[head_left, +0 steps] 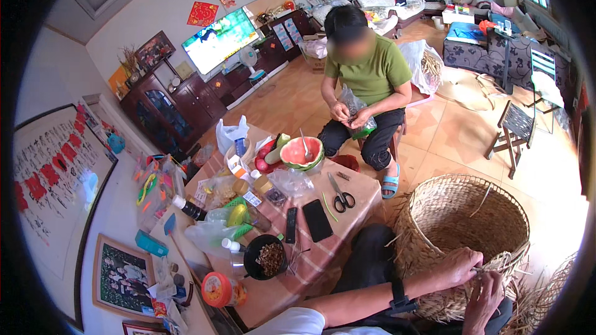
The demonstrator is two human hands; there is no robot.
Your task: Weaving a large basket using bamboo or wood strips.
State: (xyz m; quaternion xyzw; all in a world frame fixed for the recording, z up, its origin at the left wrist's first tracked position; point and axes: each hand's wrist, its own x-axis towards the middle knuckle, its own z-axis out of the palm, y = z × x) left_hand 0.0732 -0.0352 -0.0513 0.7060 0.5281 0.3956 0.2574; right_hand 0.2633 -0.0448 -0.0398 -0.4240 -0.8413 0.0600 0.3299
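A large round basket woven from pale straw stands against my legs, its mouth facing up. At the near right part of its rim my left hand is closed, fingertips pinching a straw strand. Just below it, my right hand is closed too, its fingers pressed on the strands at the same spot. The exact ends between the fingertips are too small to make out. Loose straw sticks out to the right of my hands. A black band circles my left wrist.
A cloth-covered table at my left bears scissors, a black phone, a remote, a black bowl and a hollowed watermelon half. Across from me, a seated person handles a plastic bag. A folding stool stands right.
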